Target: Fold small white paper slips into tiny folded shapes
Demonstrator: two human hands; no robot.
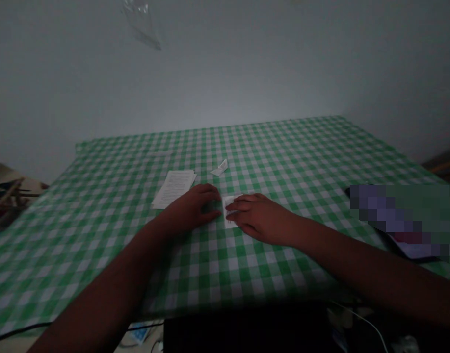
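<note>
A small white piece of paper [230, 223] with dark marks lies on the checked cloth in front of me, perhaps folded. My right hand [259, 215] rests over its right part, with the fingers stretched out across it. At the paper's left edge is my left hand [200, 206], its thumb and fingers apart and nothing visible between them. Whether those fingertips touch the edge is hard to make out. Beyond my left hand sits a stack of printed sheets [175, 186]. A small folded paper shape [220, 168] with a pointed tip stands farther back.
A green and white checked tablecloth [283, 152] covers the table. On the right lies a dark-edged flat device [412, 250], partly blurred out. The wall [225, 73] rises behind the table. Cables [368, 321] hang below the front edge.
</note>
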